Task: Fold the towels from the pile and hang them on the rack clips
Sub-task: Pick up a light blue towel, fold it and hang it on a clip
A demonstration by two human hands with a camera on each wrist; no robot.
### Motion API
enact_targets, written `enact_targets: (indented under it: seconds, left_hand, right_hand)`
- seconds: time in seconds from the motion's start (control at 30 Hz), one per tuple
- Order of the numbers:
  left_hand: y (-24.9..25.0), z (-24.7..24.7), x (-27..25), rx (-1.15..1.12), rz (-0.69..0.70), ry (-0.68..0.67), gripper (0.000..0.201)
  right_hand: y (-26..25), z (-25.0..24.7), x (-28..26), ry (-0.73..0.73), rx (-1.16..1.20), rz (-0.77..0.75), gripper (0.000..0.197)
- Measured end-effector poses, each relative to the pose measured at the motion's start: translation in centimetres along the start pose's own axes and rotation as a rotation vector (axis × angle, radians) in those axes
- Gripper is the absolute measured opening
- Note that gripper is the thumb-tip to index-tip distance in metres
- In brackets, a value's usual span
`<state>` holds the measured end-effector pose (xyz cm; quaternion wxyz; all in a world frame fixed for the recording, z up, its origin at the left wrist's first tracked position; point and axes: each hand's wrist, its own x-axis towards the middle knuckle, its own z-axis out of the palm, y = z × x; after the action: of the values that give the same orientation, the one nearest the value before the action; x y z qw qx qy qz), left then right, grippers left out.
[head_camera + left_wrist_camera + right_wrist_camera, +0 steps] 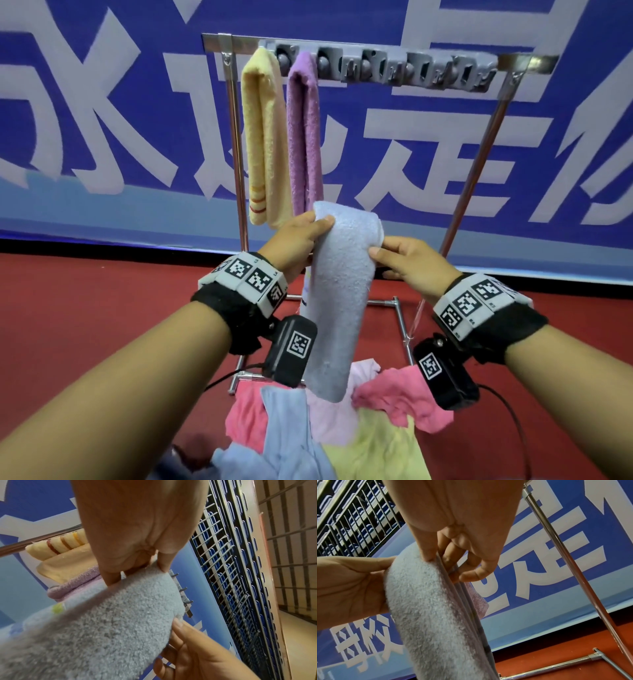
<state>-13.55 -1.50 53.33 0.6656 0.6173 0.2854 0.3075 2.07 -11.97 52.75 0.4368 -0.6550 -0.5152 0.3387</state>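
Note:
A folded light blue towel [337, 301] hangs upright between my hands in front of the rack. My left hand [299, 240] pinches its upper left edge, thumb on the front. My right hand [407, 257] pinches the upper right edge, where the stacked layers [453, 577] show beside its fingers. The same blue towel [109, 622] fills the left wrist view below my left hand [137, 566]. A yellow towel [262, 137] and a purple towel [303, 133] hang from the grey clip bar [394, 68] at the rack's top left. The pile of towels [329, 425] lies below.
The metal rack has slanted side poles [479, 150] and floor bars [399, 318] on a red carpet [85, 308]. Several clips to the right of the purple towel hold nothing. A blue banner with white characters [102, 120] stands behind.

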Motion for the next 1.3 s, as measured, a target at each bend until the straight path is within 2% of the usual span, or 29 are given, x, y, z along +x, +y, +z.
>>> enact_targets:
  seconds: [0.2,0.27,0.37,0.5,0.57,0.7,0.93,1.03,1.13,1.23,1.3]
  left_hand:
    - [-1.4,-0.5,-0.5,-0.044,-0.002,-0.153,0.044]
    - [-2.1,-0.5,-0.7,-0.035,-0.008,-0.168,0.044]
    - [-2.5,-0.8,-1.1,-0.008,0.006,-0.143,0.035]
    - [-2.2,-1.5,-1.2,-0.039,0.015,-0.079,0.028]
    - [-2.1,-1.4,-1.4,-0.05,0.017,-0.077,0.026]
    - [-2.1,-1.2,-1.6,0.01,0.051,-0.086,0.028]
    - [-2.6,-1.3,-1.8,0.1,0.01,-0.004,0.029]
    - [-2.8,-1.3,-1.7,0.072,-0.021,0.006,0.028]
    - [-2.7,-1.4,-1.6,-0.001,-0.044,0.02,0.029]
    - [-2.6,-1.1,-1.4,-0.021,-0.069,0.015,0.031]
    - [-2.4,-0.9,-1.4,-0.043,-0.076,-0.002,0.032]
  right_hand:
    - [0.4,0.3,0.1,0.121,0.049,-0.057,0.008]
    - [0.4,0.7,0.4,0.153,0.112,-0.071,0.016]
    - [0.2,1.3,0.7,0.157,0.179,-0.072,0.023]
    - [0.7,2.0,0.9,0.141,0.28,-0.079,0.011]
    - [0.9,2.4,1.1,0.213,0.238,-0.101,0.005]
    - [1.2,2.4,1.7,0.337,0.091,-0.121,0.026]
    - [0.8,2.5,1.7,0.171,0.141,-0.127,0.012]
    - [1.1,2.1,1.6,0.135,0.156,-0.092,0.024]
    - [1.8,2.1,1.4,0.154,0.18,-0.075,0.02]
    - [2.5,2.2,1.1,0.156,0.257,0.01,0.013]
    - [2.7,2.1,0.7,0.072,0.224,0.085,0.008]
